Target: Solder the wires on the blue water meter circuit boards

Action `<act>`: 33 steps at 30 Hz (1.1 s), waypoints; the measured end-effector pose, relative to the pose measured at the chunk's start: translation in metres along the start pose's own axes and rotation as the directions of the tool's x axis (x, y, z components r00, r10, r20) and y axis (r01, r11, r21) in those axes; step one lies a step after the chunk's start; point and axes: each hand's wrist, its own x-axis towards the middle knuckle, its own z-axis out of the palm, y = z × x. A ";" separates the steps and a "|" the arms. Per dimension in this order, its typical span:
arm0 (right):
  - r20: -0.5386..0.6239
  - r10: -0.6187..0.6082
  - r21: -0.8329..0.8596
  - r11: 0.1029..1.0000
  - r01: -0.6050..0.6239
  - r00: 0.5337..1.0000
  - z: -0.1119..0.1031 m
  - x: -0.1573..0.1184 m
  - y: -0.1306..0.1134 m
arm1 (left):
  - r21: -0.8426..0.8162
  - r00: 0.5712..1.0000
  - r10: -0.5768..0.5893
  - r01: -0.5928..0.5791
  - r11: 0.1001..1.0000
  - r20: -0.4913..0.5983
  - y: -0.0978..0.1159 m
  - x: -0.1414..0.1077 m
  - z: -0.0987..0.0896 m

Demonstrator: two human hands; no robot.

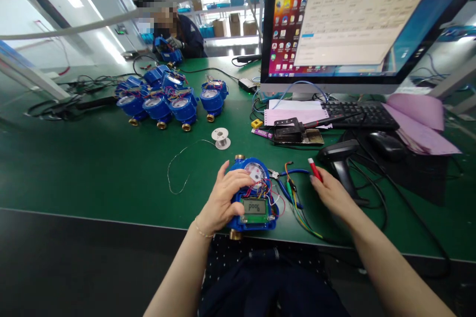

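A blue water meter (273, 224) with brass ends lies at the table's front edge. Its lid is off, showing thin coloured wires and a small display (255, 206) with upside-down letters. My left hand (226, 193) grips it from the left, fingers over the round dial and thumb beside the display. My right hand (329, 190) is closed around a red pen-like stick (314, 169) with a white tip, held right of the meter. Between them lie blue-handled cutting pliers (284, 190) and coloured leads with clips (292, 188).
Several blue water meters (156, 106) stand at the back left. A solder wire spool (221, 138) trails wire leftward. Right are a soldering iron holder (288, 130), barcode scanner (342, 163), mouse (386, 146), keyboard (364, 114) and monitor (334, 25). A co-worker (189, 34) handles a meter opposite.
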 end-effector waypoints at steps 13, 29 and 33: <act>-0.185 -0.383 -0.378 0.878 0.294 0.905 0.025 0.007 -0.022 | 0.186 0.900 -0.100 0.195 0.963 -0.424 0.006 -0.036 0.018; 0.317 -0.286 0.746 0.663 -0.052 0.904 0.082 0.000 -0.050 | -0.172 0.621 -0.400 0.395 0.903 -0.674 0.018 -0.050 0.100; 0.294 -0.238 0.822 0.557 -0.118 0.926 0.085 0.024 -0.058 | -0.056 0.714 -0.358 0.409 0.911 -0.602 0.022 -0.052 0.092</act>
